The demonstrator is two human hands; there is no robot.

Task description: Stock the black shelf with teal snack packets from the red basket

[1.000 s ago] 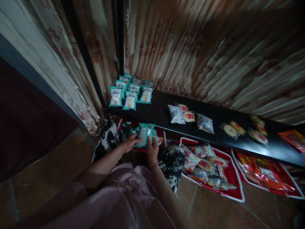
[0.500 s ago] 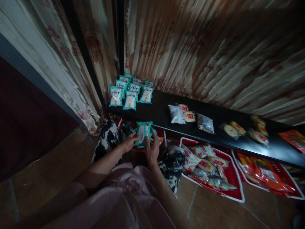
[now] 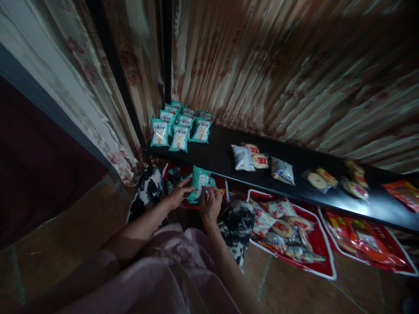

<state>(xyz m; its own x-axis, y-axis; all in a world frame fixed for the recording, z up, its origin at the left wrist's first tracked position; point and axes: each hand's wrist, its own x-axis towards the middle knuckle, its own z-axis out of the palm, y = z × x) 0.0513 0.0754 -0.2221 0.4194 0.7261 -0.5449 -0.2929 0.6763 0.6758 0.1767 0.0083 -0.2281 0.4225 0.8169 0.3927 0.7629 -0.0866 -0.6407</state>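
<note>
A teal snack bag [image 3: 200,179] is tilted between my hands, over the left red basket [image 3: 166,167]. My left hand [image 3: 179,194] grips its left edge with fingers reaching across the side. At the lower right of the bag, my right hand [image 3: 211,206] has its fingers bent and closed on the bag's edge; the exact contact is partly hidden. More teal bags [image 3: 175,172] lie in the basket beneath. On the shelf's left end, several matching teal-and-white bags [image 3: 180,138] stand in rows.
The black shelf [image 3: 216,148] runs to the right, bearing clear-wrapped snacks [image 3: 244,158], round pastries [image 3: 317,179] and an orange packet [image 3: 404,194]. Below it are a red basket of packets [image 3: 329,244] and another with orange packets [image 3: 410,264]. Curtains [image 3: 262,65] hang behind.
The bag in my hands has tilted and shifted slightly right. My right hand's fingers have curled in from a straighter hold; my left hand has barely moved.
</note>
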